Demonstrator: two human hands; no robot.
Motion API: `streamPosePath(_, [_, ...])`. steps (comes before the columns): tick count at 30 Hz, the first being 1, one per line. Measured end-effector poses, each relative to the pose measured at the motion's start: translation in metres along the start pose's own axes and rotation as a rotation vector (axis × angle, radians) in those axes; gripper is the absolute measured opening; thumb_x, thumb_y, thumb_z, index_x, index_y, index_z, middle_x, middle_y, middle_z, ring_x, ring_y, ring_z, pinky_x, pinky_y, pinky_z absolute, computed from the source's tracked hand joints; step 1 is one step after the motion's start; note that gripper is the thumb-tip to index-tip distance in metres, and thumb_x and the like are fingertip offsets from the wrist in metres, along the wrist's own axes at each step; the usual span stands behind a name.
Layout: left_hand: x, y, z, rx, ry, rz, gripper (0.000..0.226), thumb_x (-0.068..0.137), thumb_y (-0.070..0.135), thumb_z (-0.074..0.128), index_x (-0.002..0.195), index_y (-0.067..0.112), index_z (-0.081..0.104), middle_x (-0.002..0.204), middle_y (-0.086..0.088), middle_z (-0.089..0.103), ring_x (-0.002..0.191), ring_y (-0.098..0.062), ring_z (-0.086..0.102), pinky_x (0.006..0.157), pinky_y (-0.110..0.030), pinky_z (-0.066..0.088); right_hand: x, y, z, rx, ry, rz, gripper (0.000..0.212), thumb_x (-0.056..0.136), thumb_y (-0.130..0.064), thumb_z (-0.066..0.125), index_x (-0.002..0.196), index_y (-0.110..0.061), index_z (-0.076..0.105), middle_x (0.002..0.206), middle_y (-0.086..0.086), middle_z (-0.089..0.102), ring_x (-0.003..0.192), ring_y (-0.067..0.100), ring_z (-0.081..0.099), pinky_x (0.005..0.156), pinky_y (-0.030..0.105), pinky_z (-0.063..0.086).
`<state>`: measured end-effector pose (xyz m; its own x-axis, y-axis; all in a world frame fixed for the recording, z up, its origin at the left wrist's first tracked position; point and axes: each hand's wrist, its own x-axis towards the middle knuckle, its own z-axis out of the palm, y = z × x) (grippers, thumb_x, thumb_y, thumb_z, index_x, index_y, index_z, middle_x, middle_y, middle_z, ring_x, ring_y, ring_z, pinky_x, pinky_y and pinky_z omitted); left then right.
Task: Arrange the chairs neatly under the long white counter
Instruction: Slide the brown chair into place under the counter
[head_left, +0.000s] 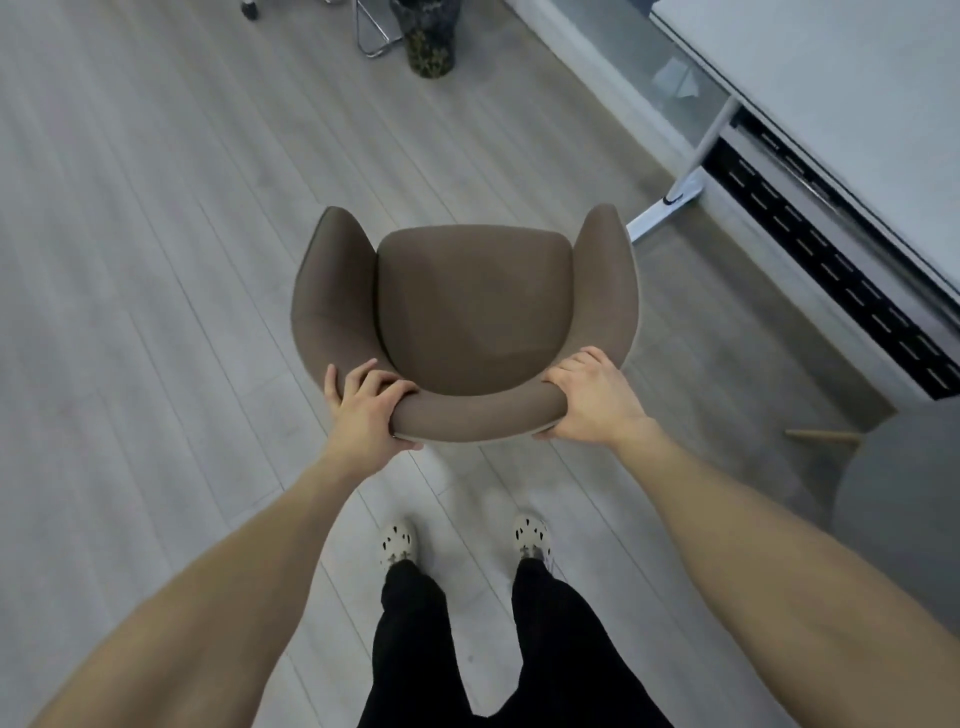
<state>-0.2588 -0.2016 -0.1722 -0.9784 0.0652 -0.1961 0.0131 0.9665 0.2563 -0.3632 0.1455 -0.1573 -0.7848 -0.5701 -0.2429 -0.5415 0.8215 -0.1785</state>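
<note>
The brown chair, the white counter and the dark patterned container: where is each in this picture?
brown chair (467, 306): head view, middle of the seat cushion.
white counter (831, 88): head view, bare part of its top surface.
dark patterned container (431, 49): head view, its patterned side wall.

We've got a pale grey wood-look plank floor (156, 260) across the whole view. White counter (857, 130) at 2 o'clock, standing on a white metal leg (711, 130) with a flat foot (660, 213). A black slotted panel (831, 270) sits under the counter's edge, running down towards 3. We see a pale skirting strip (597, 78) at 1. At 12 there's a chrome tube frame (374, 31), with a dark patterned bin (431, 47) just beside it. Black caster (250, 9) at 11. Light is flat and cool, shadows soft.
</note>
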Motion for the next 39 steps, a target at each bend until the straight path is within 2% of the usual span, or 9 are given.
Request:
streamPosePath(12, [0.157, -0.040, -0.040, 0.136, -0.162, 0.431, 0.091, 0.045, 0.062, 0.099, 0.128, 0.042, 0.067, 0.130, 0.003, 0.059, 0.152, -0.035, 0.032, 0.125, -0.070, -0.004, -0.013, -0.054, 0.028, 0.170, 0.162, 0.527, 0.092, 0.054, -0.094, 0.063, 0.112, -0.023, 0.074, 0.107, -0.002, 0.072, 0.110, 0.024, 0.061, 0.118, 0.041, 0.033])
streamPosePath(16, [0.205, -0.007, -0.047, 0.202, -0.251, 0.550, 0.099, 0.044, 0.059, 0.099, 0.135, 0.040, 0.064, 0.142, 0.001, 0.056, 0.159, -0.032, 0.020, 0.125, -0.063, -0.013, -0.031, -0.070, 0.023, 0.205, 0.112, 0.675, 0.100, 0.068, -0.092, 0.061, 0.136, -0.019, 0.064, 0.133, 0.002, 0.066, 0.132, 0.024, 0.052, 0.127, 0.044, 0.022])
streamPosePath(18, [0.216, 0.015, -0.055, 0.212, -0.338, 0.580, 0.106, 0.046, 0.068, 0.090, 0.143, 0.043, 0.058, 0.157, -0.001, 0.045, 0.163, -0.028, 0.006, 0.126, -0.061, -0.017, -0.036, -0.075, 0.014, 0.294, 0.083, 0.760, 0.107, 0.078, -0.100, 0.043, 0.145, -0.018, 0.060, 0.145, 0.002, 0.060, 0.143, 0.023, 0.045, 0.131, 0.046, 0.014])
streamPosePath(22, [0.223, 0.040, -0.085, -0.065, -0.443, 0.426, 0.090, 0.063, 0.091, 0.055, 0.144, 0.051, 0.057, 0.175, 0.003, 0.024, 0.164, -0.018, 0.000, 0.131, -0.054, -0.003, -0.035, -0.080, 0.013, 0.454, 0.150, 1.100, 0.101, 0.090, -0.092, 0.006, 0.151, -0.028, 0.057, 0.168, 0.005, 0.039, 0.162, 0.021, 0.013, 0.132, 0.053, -0.001])
streamPosePath(25, [0.238, 0.044, -0.094, -0.322, -0.281, 0.165, 0.095, 0.068, 0.093, 0.052, 0.151, 0.047, 0.052, 0.177, -0.004, 0.016, 0.164, -0.025, 0.005, 0.132, -0.048, 0.010, -0.029, -0.084, 0.019, 0.567, 0.252, 1.557, 0.109, 0.087, -0.091, 0.036, 0.168, -0.018, 0.023, 0.178, 0.015, 0.000, 0.164, 0.031, -0.009, 0.125, 0.067, 0.006])
streamPosePath(28, [0.259, 0.056, -0.090, -0.484, -0.345, -0.048, 0.107, 0.076, 0.085, 0.067, 0.166, 0.045, 0.025, 0.177, -0.013, -0.004, 0.163, -0.031, 0.012, 0.132, -0.045, 0.016, -0.017, -0.080, 0.014, 0.981, 0.369, 1.764, 0.129, 0.087, -0.072, 0.066, 0.168, -0.011, -0.013, 0.175, 0.025, -0.008, 0.160, 0.046, 0.013, 0.123, 0.062, 0.025])
streamPosePath(31, [0.270, 0.075, -0.073, -0.232, -0.407, -0.082, 0.127, 0.070, 0.074, 0.084, 0.168, 0.044, 0.008, 0.172, -0.017, -0.027, 0.155, -0.051, 0.025, 0.125, -0.051, 0.030, -0.005, -0.068, 0.009, 1.128, 0.445, 1.808, 0.121, 0.097, -0.044, 0.068, 0.163, -0.007, -0.027, 0.167, 0.035, 0.011, 0.139, 0.051, 0.048, 0.114, 0.050, 0.039])
streamPosePath(34, [0.275, 0.090, -0.058, -0.060, -0.350, -0.032, 0.126, 0.063, 0.064, 0.089, 0.165, 0.037, 0.020, 0.169, -0.020, -0.033, 0.148, -0.057, 0.030, 0.119, -0.051, 0.038, -0.006, -0.053, 0.010, 1.118, 0.460, 1.828, 0.116, 0.099, -0.035, 0.064, 0.163, -0.011, -0.029, 0.162, 0.034, 0.018, 0.126, 0.050, 0.057, 0.111, 0.047, 0.042])
streamPosePath(39, [0.304, 0.121, -0.057, -0.010, -0.393, 0.059, 0.115, 0.064, 0.073, 0.084, 0.158, 0.026, 0.036, 0.167, -0.023, -0.036, 0.151, -0.059, 0.020, 0.120, -0.053, 0.036, -0.009, -0.010, 0.006, 1.077, 0.506, 1.839, 0.110, 0.098, -0.031, 0.060, 0.165, -0.018, -0.026, 0.162, 0.034, 0.018, 0.121, 0.052, 0.060, 0.110, 0.047, 0.043])
